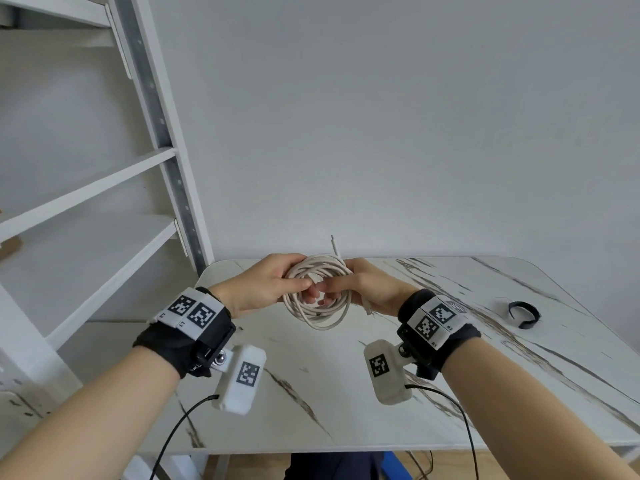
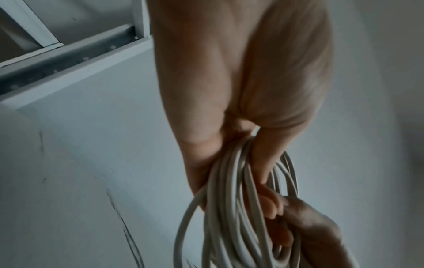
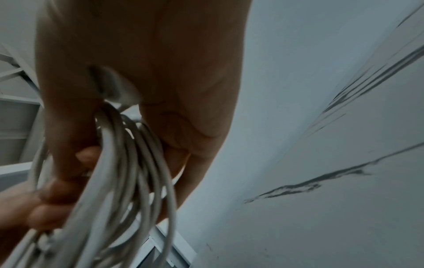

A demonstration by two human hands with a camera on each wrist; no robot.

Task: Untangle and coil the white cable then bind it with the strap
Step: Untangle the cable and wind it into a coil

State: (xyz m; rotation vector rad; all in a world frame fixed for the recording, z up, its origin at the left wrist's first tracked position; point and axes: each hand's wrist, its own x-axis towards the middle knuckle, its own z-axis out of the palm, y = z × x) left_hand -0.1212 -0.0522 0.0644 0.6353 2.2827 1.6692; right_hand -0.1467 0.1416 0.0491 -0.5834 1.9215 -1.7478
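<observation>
The white cable (image 1: 320, 315) is wound into a round coil of several loops and held up over the far part of the table. My left hand (image 1: 268, 285) grips the coil's left side, fingers curled through the loops (image 2: 231, 181). My right hand (image 1: 360, 289) grips the right side, fingers wrapped round the strands (image 3: 128, 163). The fingertips of both hands meet in the middle of the coil. One plug end (image 1: 334, 244) sticks up behind the coil. The black strap (image 1: 523, 315) lies curled on the table to the right, apart from both hands.
The marble-patterned table (image 1: 346, 393) runs from the wall to the near edge. A white shelf unit (image 1: 86, 188) stands at the left, close to the table's corner. Thin black wires (image 1: 180, 431) hang from the wrist cameras.
</observation>
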